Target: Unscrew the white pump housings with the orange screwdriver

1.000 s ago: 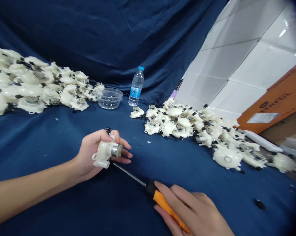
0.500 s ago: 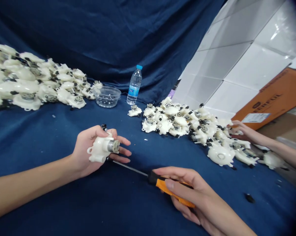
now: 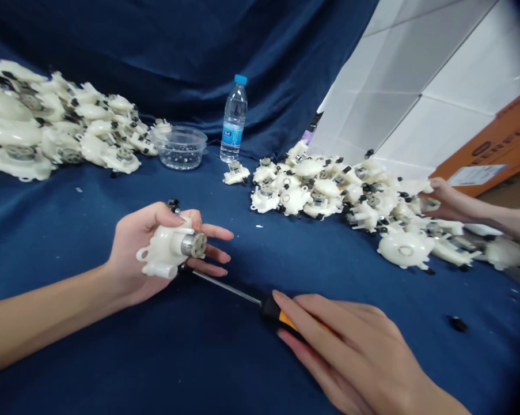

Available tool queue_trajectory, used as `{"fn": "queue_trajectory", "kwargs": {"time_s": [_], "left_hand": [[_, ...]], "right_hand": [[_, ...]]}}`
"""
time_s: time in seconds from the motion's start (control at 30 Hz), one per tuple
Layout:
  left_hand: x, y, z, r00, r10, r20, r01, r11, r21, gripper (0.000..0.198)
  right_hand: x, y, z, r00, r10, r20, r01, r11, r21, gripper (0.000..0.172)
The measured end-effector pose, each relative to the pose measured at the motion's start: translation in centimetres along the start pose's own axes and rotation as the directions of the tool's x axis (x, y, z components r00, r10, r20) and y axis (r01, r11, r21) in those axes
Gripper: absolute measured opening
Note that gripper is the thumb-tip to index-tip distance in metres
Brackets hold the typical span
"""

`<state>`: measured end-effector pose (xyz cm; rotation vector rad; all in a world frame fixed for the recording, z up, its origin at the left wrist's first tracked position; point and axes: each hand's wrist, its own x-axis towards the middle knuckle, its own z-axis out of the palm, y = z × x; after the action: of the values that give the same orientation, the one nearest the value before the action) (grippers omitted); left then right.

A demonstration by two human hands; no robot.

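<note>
Dark blue cloth (image 3: 69, 340) is spread under everything, and a white plastic housing (image 3: 162, 252) is cradled above it in the left hand (image 3: 128, 253). A ribbed metal can (image 3: 194, 245), probably a small motor, is seated in the end of the housing, and a small black part (image 3: 173, 204) is seen past its far side. The housing is judged to be light and stiff, but its rounded shell and smooth can may slip or roll. The broad body looks like the safest place to hold it, since the thin lugs seem more fragile. The left fingers (image 3: 214, 231) are extended and parted beneath it, with the hand curved around the body, so it is grasped loosely.

A screwdriver (image 3: 225, 286) is gripped by the right hand (image 3: 341, 346), its fingers closed over an orange handle (image 3: 285, 320). The thin steel shaft points toward the housing, and its tip is hidden behind the left hand and housing. The housing's underside and most of the handle are also hidden.

Beyond the hands, similar units are heaped in a left pile (image 3: 56, 129) and a right pile (image 3: 311, 193). Another person's hand (image 3: 445, 202) is reached over the right pile. A clear plastic bowl (image 3: 179, 148) and a water bottle (image 3: 234, 118) are placed between the piles, with white tiles (image 3: 419, 109) and an orange carton (image 3: 497, 141) behind.
</note>
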<state>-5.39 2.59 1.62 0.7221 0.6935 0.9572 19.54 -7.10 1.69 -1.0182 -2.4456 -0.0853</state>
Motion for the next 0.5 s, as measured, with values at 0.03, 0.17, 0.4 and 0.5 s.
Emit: {"fn": "queue_trajectory", "kwargs": {"time_s": [0.03,0.17,0.4,0.5], "left_hand": [[0.0,0.0,0.0,1.0,-0.003,0.009,0.003,1.0,0.0,0.022],[-0.2,-0.2,0.0,0.999,0.021,0.025,-0.021,1.0,-0.019,0.021],[-0.6,-0.7,0.2,0.998,0.063,0.0,-0.063,0.997,-0.037,0.019],[-0.7,-0.7,0.4,0.999,0.042,-0.011,-0.042,0.999,-0.017,0.018]], "right_hand": [[0.1,0.1,-0.1,0.997,0.075,-0.013,-0.073,0.993,0.091,0.032],[0.6,0.3,-0.6,0.844,0.514,0.152,-0.48,0.601,0.639,0.017],[1.3,-0.1,-0.9,0.516,0.587,0.624,-0.842,0.213,0.496,0.038],[0.7,-0.2,-0.7,0.751,0.595,0.286,-0.66,0.66,0.36,0.022]]}}
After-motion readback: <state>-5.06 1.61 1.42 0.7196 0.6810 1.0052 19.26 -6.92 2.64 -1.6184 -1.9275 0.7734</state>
